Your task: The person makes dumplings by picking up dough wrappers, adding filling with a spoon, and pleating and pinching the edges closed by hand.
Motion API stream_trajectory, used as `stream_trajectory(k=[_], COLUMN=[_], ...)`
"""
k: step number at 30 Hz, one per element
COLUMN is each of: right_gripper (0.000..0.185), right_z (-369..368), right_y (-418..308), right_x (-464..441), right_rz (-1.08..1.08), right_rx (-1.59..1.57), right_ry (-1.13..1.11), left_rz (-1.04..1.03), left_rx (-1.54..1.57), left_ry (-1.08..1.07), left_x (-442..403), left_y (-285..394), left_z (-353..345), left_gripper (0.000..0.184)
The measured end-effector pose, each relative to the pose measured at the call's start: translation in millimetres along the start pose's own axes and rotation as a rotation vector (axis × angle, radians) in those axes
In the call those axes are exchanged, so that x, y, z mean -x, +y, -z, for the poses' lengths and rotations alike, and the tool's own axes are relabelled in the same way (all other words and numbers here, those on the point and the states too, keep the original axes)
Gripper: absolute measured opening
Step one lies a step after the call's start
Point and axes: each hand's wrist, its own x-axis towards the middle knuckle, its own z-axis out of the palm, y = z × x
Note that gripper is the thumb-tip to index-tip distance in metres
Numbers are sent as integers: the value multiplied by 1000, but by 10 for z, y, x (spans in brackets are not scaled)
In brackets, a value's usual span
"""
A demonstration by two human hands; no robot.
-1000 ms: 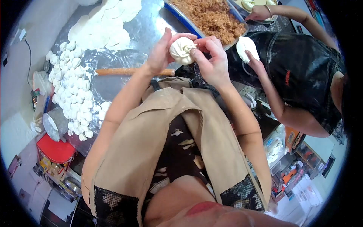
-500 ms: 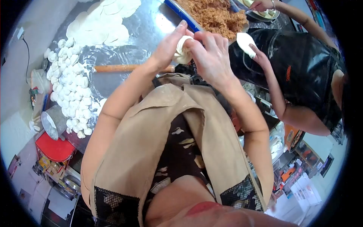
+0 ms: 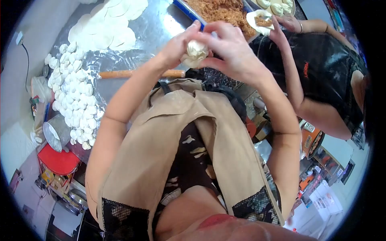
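Observation:
A pleated bun of white dough (image 3: 197,51) is held in front of my chest, its gathered top facing up. My left hand (image 3: 177,48) closes on its left side, thumb pointing up. Around the right side curls my right hand (image 3: 233,46), with the thumb at the lower edge and the fingers over the top; some fingertips are hidden. Below my left forearm a wooden rolling pin (image 3: 132,74) lies on the metal table (image 3: 120,60). Just beyond my hands is a blue-edged tray (image 3: 189,11) of brown shredded filling (image 3: 221,14).
Flat dough rounds (image 3: 102,30) overlap at the back left. Many small dough pieces (image 3: 74,96) cover the table's left side. At the right, a co-worker in a black apron (image 3: 317,68) holds a filled wrapper (image 3: 259,22) near a plate of buns (image 3: 277,8). A red stool (image 3: 59,160) stands lower left.
My right thumb and fingers have spread from a pinch to around the bun, whose gathered top now shows. The co-worker's wrapper has moved up toward the tray and now shows filling.

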Motion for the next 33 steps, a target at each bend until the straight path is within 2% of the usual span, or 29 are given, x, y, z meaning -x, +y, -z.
stream_trajectory(k=[1,3,4,5,7,8,12,14,15,17,18,20,24,26,29,30,33], right_gripper=[42,26,14,13,13,15,20,19,17,15,15,13,13,14,15,13,15], right_z=[33,-84,-196,-304,-470,-509,-563,-630,-650,-616,-563,-473,-545,-563,-591,-535,-283], right_y=[20,16,-56,-120,-142,-133,-200,-129,-101,-69,-64,-64,-21,-42,-34,-17,21], right_x=[-17,112,119,121,99,88,29,44,49,74,85,91,74,70,104,99,97], right_rz=[-89,-267,-325,-416,-439,-416,-526,-465,-405,-361,-341,-315,-320,-433,-416,-306,-165], right_rx=[-221,-305,-302,-364,-351,-317,-294,-264,-234,-194,-116,-13,79,-89,-204,-32,72], right_ry=[127,268,334,363,441,478,491,492,490,500,435,352,387,454,385,388,213], left_rz=[-104,-110,-246,-245,-448,-504,-490,-614,-609,-474,-474,-315,-264,-394,-491,-428,-287], left_rx=[-35,146,113,108,143,49,63,-68,-69,-47,-48,61,-20,313,398,409,419], left_ry=[-19,-76,0,-1,201,237,244,360,357,202,202,155,98,274,367,339,199], left_x=[-30,-66,-102,-137,-156,-171,-116,-205,-222,-232,-224,-216,-225,-78,-138,-155,-109], left_y=[-69,-139,-172,-190,-196,-215,-197,-254,-256,-245,-240,-213,-205,-149,-365,-339,-192], left_z=[36,160,118,79,-8,2,-63,-37,-16,49,54,57,51,-191,-256,-196,-133], left_gripper=[62,59,61,61,63,64,64,62,62,61,61,62,59,61,66,65,67])
